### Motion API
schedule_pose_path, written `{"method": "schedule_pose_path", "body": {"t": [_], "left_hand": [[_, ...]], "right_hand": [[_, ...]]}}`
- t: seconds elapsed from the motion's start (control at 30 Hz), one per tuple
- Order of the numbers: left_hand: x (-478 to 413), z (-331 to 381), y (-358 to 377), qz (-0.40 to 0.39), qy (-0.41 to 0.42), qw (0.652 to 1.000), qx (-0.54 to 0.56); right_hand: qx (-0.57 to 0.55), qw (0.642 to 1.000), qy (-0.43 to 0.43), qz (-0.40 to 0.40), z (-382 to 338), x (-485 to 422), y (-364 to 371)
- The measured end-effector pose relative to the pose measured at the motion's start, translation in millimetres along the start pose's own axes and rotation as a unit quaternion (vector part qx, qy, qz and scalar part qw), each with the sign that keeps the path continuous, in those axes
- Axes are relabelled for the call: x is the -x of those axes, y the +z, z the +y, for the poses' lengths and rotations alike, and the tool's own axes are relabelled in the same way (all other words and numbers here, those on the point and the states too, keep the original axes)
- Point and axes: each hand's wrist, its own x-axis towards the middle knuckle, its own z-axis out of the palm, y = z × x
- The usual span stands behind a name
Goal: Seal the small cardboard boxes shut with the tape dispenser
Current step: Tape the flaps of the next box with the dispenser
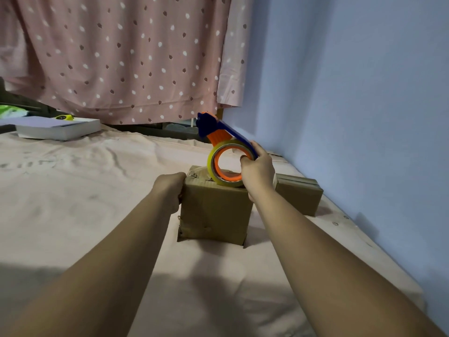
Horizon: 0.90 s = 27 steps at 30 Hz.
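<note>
Both your bare forearms reach forward from the bottom of the view and draw closer together toward the hands. Your left hand (171, 190) sits lower, back toward you, with its fingers curled over the upper left edge of the cardboard box (215, 210); the fingertips are hidden. Your right hand (257, 170) is raised a little higher, wrist bent upward, gripping the tape dispenser (226, 152). Its thumb hooks into the roll's core and its fingers wrap over the blue frame.
</note>
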Motion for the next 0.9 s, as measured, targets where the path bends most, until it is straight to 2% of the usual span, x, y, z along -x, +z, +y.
{"method": "schedule_pose_path", "body": {"t": [0.1,0.17,0.2,0.27,0.37,0.47,0.5,0.67,0.77,0.9], "left_hand": [[-0.6,-0.3,-3.6,-0.01,0.003,1.0,0.006],[-2.7,-3.8,-7.0,0.013,0.058,0.998,-0.012],[-0.8,-5.2,-8.1,0.052,0.102,0.993,-0.031],[13.0,-5.8,-3.3,0.111,0.203,0.971,-0.062],[37.6,-14.4,12.3,0.071,0.311,0.93,-0.184],[39.1,-29.2,14.5,0.065,0.383,0.855,-0.345],[37.6,-31.0,12.6,0.067,0.391,0.842,-0.366],[45.2,-25.9,11.3,0.069,0.412,0.835,-0.358],[48.3,-23.9,11.1,0.067,0.411,0.839,-0.349],[46.0,-21.3,10.5,0.056,0.388,0.849,-0.354]], "right_hand": [[0.011,1.0,0.0,-0.001,-0.6,-0.4,-0.9],[0.012,1.0,0.001,-0.004,-0.3,0.4,-0.8],[0.012,1.0,0.003,-0.006,-0.3,1.3,-0.3],[0.008,1.0,0.002,-0.007,-1.1,2.0,-0.9],[0.008,1.0,-0.006,-0.006,0.5,1.0,-0.2],[0.002,1.0,-0.023,0.001,5.2,-0.5,0.9],[0.01,0.999,-0.031,0.002,6.5,-1.6,0.4],[0.105,0.989,-0.105,0.025,6.9,-1.0,1.6],[0.219,0.961,-0.159,0.066,10.1,-0.2,-0.6],[0.424,0.87,-0.237,0.086,2.0,-6.0,-16.5]]}}
